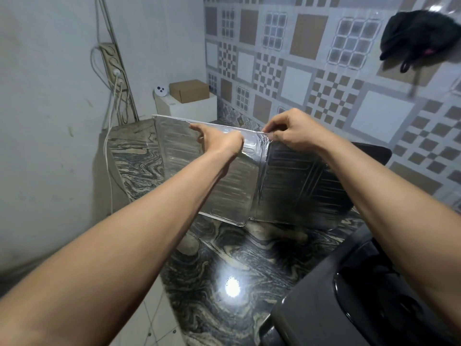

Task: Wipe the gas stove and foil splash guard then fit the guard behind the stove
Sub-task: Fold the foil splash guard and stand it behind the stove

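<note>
The folding foil splash guard [237, 186] stands upright on the marbled countertop [224, 258], its ribbed panels bent at a crease near the middle. My left hand [219, 141] grips the top edge of the left panel. My right hand [294, 131] pinches the top edge at the crease. The right panel looks dark and reaches back toward the tiled wall. The black gas stove [349, 295] fills the lower right corner, in front of and to the right of the guard. No cloth is in view.
A patterned tile wall [324, 83] runs behind the counter. A white box [189, 108] with a cardboard box [189, 91] on it sits at the far corner. A power strip and cables [112, 71] hang on the left wall. A black cloth [419, 36] hangs at upper right.
</note>
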